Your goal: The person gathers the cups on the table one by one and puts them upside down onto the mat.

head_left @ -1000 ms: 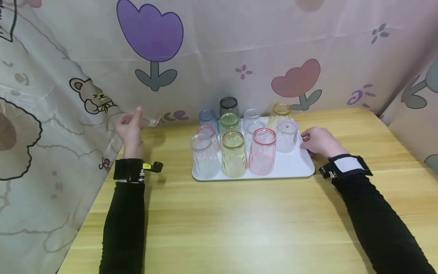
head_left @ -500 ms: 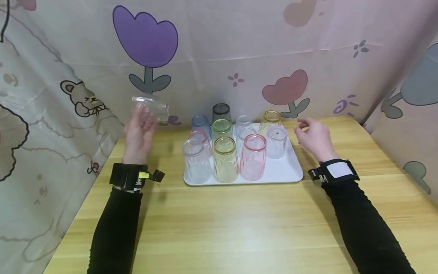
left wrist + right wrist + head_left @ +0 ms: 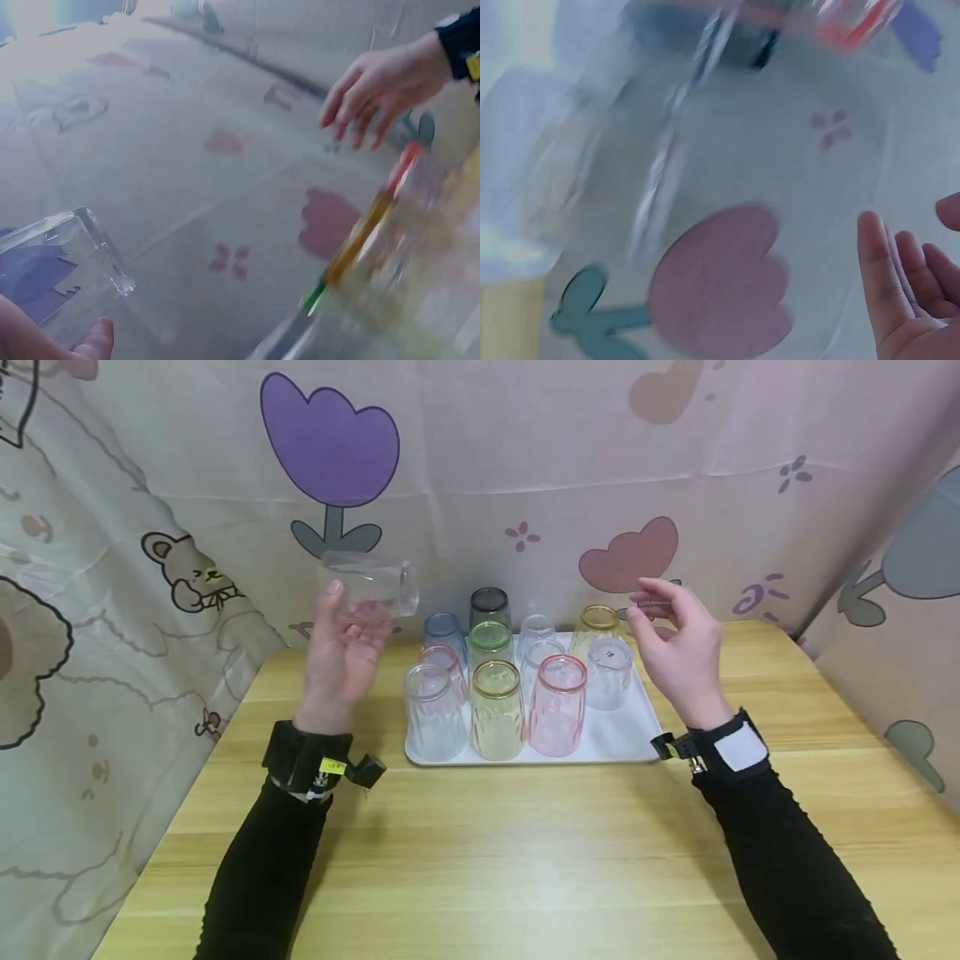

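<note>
While the clear glass (image 3: 369, 587) lies on its side in the air at ten o'clock of the tray (image 3: 637, 727), the left hand (image 3: 341, 652) grasps it from below; the right hand (image 3: 675, 643) hovers released over the tumblers (image 3: 495, 693) on the worktop (image 3: 525, 860).

The clear cup (image 3: 369, 583) is looking like glossy, see-through plastic — the table (image 3: 525, 852) is showing smooth, satiny wood grain — the curtain (image 3: 525, 468) is hanging as matt printed cloth.

Tulip-print curtain (image 3: 525, 460) behind wooden table (image 3: 525, 860).
</note>
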